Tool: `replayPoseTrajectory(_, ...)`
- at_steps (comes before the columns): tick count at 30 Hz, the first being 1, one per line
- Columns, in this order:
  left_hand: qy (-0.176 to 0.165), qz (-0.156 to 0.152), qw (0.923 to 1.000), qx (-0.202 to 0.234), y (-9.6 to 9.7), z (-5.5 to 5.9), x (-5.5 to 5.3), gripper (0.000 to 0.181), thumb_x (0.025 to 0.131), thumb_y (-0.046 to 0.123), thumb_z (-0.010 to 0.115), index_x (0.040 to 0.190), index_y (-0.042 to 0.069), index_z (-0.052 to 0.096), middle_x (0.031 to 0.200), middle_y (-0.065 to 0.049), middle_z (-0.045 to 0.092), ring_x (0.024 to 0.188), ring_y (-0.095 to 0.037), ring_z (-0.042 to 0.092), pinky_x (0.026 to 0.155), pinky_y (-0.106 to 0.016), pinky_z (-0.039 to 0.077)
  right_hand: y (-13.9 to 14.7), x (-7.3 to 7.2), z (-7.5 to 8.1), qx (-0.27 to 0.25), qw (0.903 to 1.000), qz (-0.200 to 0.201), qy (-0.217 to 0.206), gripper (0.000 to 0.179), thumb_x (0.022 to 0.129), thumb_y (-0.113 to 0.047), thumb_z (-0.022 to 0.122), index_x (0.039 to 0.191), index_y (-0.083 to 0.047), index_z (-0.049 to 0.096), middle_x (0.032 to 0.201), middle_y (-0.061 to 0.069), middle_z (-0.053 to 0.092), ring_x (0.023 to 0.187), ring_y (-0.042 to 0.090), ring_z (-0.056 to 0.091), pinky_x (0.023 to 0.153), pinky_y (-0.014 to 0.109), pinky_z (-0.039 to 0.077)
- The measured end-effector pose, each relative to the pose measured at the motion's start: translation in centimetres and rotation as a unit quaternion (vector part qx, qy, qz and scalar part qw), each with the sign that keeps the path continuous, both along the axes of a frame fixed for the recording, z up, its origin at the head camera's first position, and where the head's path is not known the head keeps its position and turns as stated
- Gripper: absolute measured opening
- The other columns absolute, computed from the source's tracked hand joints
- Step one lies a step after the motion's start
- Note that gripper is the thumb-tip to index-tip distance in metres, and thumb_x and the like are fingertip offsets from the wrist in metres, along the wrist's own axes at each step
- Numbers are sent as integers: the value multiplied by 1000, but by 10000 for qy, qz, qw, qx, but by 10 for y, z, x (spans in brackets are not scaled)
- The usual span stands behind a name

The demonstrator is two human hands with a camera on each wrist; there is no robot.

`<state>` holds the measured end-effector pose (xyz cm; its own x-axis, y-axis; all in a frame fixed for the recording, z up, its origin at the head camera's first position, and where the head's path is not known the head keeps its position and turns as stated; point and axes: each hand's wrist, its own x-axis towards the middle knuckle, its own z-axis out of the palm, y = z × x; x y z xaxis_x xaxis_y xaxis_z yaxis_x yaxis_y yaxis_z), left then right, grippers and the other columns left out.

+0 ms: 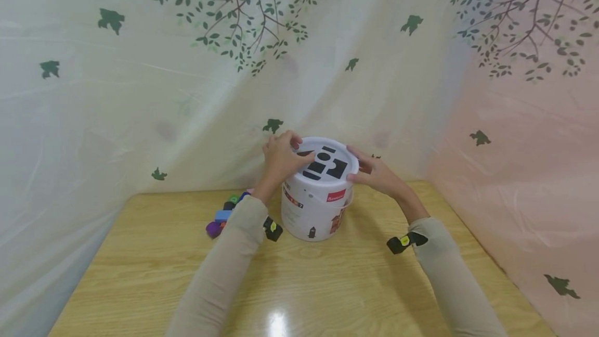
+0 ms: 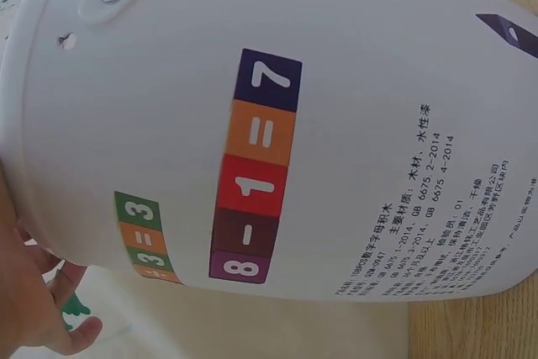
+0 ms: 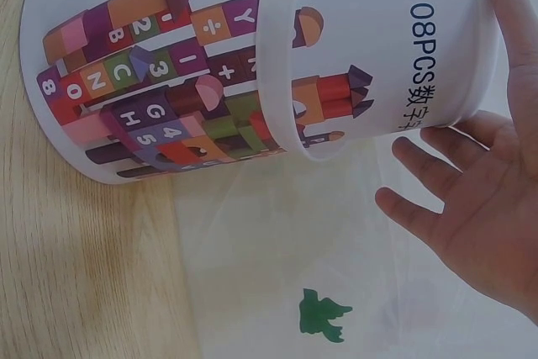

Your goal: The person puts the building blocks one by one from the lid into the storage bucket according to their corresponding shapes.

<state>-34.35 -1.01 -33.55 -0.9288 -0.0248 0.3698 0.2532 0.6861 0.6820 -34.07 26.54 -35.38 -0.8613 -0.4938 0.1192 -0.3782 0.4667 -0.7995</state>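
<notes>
Apparently settling shape-cutout lid (image 1: pixel 331 157) onto block bucket (image 1: pixel 306 212), touching with uncurled fingers (image 3: pixel 429 170) of right hand (image 1: pixel 380 175); cannot tell grip of left hand (image 1: pixel 281 157); next, likely press evenly.

We are seeing soft, muted light throughout. In the head view, glare is glinting low on the flat yellowish wood-grained table (image 1: pixel 337 290), a shadow is falling beside the long beige fabric right sleeve (image 1: pixel 454 280), and fine print on the white cylindrical plastic bucket (image 1: pixel 315 207) is blurring.
</notes>
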Motion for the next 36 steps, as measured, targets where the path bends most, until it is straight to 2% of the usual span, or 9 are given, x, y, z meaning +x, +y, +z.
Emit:
replayPoseTrajectory(6,163,-49,9998,119,-1,-2,0,42,85,40,79,113,13,64,112,-8,64,115,-28,48,100,-51,41,0,0,0,15,10000,-3,23,87,95,-32,72,164,-22,19,171,4,20,152,41,32,115,61,36)
replayPoseTrajectory(9,381,-137,9990,199,-2,-4,0,37,86,38,79,111,13,66,112,-7,66,113,-27,50,102,-50,39,0,0,0,5,10000,11,33,87,95,-31,72,164,-22,19,171,5,20,152,42,31,115,61,36)
replayPoseTrajectory(15,903,-294,9944,453,-11,-11,2,29,87,30,79,108,11,69,112,-8,68,110,-26,56,101,-46,45,0,-1,-1,-5,10000,22,69,87,95,-31,71,164,-22,19,171,5,20,152,42,31,115,61,35)
replayPoseTrajectory(18,1183,-413,9892,764,-21,-16,3,25,87,23,78,106,8,70,110,-9,69,110,-28,59,102,-45,45,0,-2,-1,-30,10000,27,53,87,95,-30,71,164,-22,19,171,5,20,152,41,31,115,61,35)
replayPoseTrajectory(22,1571,-595,9775,1278,-38,-21,4,21,87,16,78,102,5,71,106,-11,71,108,-29,59,103,-47,45,0,-2,-2,-73,10000,38,43,86,95,-29,71,164,-21,19,171,5,20,152,41,31,115,61,35)
replayPoseTrajectory(27,1949,-637,9644,1666,-63,-28,6,20,83,10,80,98,1,71,101,-15,71,104,-30,59,100,-49,45,0,-2,-2,-100,9999,21,54,86,96,-28,71,164,-21,19,171,5,19,152,41,30,116,60,34)
replayPoseTrajectory(30,1987,-604,9629,1724,-78,-33,7,21,80,7,81,97,-1,71,99,-18,70,104,-32,59,100,-50,44,0,-2,-2,-99,9999,6,34,86,96,-29,71,164,-21,19,171,5,19,153,41,29,116,60,34)
replayPoseTrajectory(36,1696,-541,9699,1660,-102,-45,12,22,82,7,80,99,-3,71,100,-19,69,103,-33,57,100,-57,42,-1,-2,-2,-117,9999,4,-12,86,96,-29,71,164,-21,19,171,5,19,153,40,29,117,60,33)
